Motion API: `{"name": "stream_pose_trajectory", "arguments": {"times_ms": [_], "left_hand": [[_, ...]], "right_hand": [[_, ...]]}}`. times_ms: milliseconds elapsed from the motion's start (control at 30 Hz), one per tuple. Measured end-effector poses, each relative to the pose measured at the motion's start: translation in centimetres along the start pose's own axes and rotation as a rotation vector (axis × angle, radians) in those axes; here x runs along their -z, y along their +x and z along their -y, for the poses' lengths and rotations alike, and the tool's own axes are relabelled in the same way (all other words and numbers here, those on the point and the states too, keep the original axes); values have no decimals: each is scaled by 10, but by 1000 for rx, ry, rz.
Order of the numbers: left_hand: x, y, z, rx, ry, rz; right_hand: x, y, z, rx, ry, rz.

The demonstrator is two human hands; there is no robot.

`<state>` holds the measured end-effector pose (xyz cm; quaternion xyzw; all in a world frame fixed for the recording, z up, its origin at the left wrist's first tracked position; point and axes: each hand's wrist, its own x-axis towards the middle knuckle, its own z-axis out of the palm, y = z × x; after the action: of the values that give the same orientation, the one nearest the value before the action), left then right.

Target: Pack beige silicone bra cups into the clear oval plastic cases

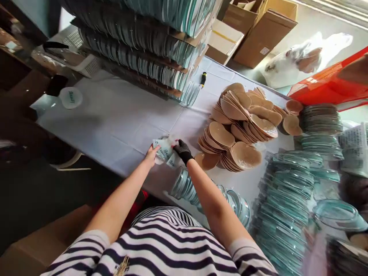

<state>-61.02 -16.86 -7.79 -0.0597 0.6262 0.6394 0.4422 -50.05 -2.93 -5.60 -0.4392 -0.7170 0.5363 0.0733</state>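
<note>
Where the white tabletop nears its front edge: one clear plastic packet, pinched between bare left hand and black-gloved right hand, fingers closed on it; tan pads stacked just right.

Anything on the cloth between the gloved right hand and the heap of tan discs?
Head view: almost nothing. The right hand sits just left of the tan discs; only a narrow strip of white cloth shows between them, with the nearest disc close to the wrist.

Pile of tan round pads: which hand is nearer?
Right. The gloved right hand sits just left of the pile of tan round pads; the bare left hand is farther left, across the packet.
</note>
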Motion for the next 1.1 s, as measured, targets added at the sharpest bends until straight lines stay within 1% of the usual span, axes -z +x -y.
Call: {"name": "stream_pose_trajectory", "arguments": {"times_ms": [33, 67, 100, 167, 267, 300, 333, 367, 400, 433, 467, 500, 533, 567, 600, 633, 667, 700, 733, 767, 833, 867, 900, 933, 967, 1000, 1033, 1100], "left_hand": [[5, 13, 2, 8, 35, -13], [9, 22, 4, 11, 79, -18], [12, 29, 6, 9, 123, -21], [15, 36, 8, -14, 208, -20], [17, 35, 6, -88, 312, -45], [16, 32, 5, -138, 351, -58], [13, 27, 4, -216, 405, -58], [8, 20, 4, -318, 472, -29], [1, 13, 5, -425, 539, 36], [-9, 5, 7, -510, 592, 131], [-22, -2, 11, -545, 619, 239], [-36, -9, 16, -522, 618, 335], [-51, -13, 22, -455, 594, 400], [-65, -16, 26, -381, 573, 426], [-77, -16, 30, -325, 566, 420], [-86, -14, 31, -299, 577, 396], [-91, -11, 30, -304, 602, 363], [-93, -7, 27, -327, 632, 330], [-91, -4, 21, -349, 659, 299], [-87, -1, 14, -373, 688, 268], [-81, -2, 1, -412, 748, 213], [-81, -7, -3, -384, 742, 213], [-84, -13, -4, -310, 703, 240], [-92, -22, -2, -202, 638, 288], [-104, -32, 3, -72, 554, 350], [-120, -42, 11, 67, 464, 419], [-138, -51, 19, 168, 405, 470], [-176, -66, 37, 332, 315, 540]], "right_hand": [[-4, 1, -1, -18, -24, -12], [-1, -2, -1, -27, -42, -36], [8, -7, -2, -26, -55, -69], [39, -23, -4, -4, -73, -152], [99, -50, -12, -24, -84, -317], [115, -56, -17, -47, -81, -385], [127, -60, -21, -70, -72, -452], [133, -61, -26, -91, -60, -509], [132, -59, -29, -105, -45, -550], [125, -54, -31, -112, -28, -570], [112, -48, -31, -111, -13, -569], [96, -42, -29, -103, 0, -548], [79, -36, -25, -89, 9, -512], [64, -33, -20, -68, 13, -466], [52, -31, -15, -42, 11, -417], [47, -32, -10, -11, 2, -369], [49, -36, -8, 22, -14, -329], [60, -42, -7, 55, -37, -303], [79, -49, -8, 83, -67, -293], [105, -56, -11, 105, -101, -297], [168, -68, -20, 114, -186, -357], [201, -71, -25, 106, -229, -404], [230, -71, -28, 103, -303, -437], [256, -68, -30, 89, -537, -417], [275, -62, -30, 52, -738, -370], [288, -55, -28, 31, -884, -323], [296, -48, -25, 17, -995, -277], [299, -35, -18, 18, -1058, -227]]}}
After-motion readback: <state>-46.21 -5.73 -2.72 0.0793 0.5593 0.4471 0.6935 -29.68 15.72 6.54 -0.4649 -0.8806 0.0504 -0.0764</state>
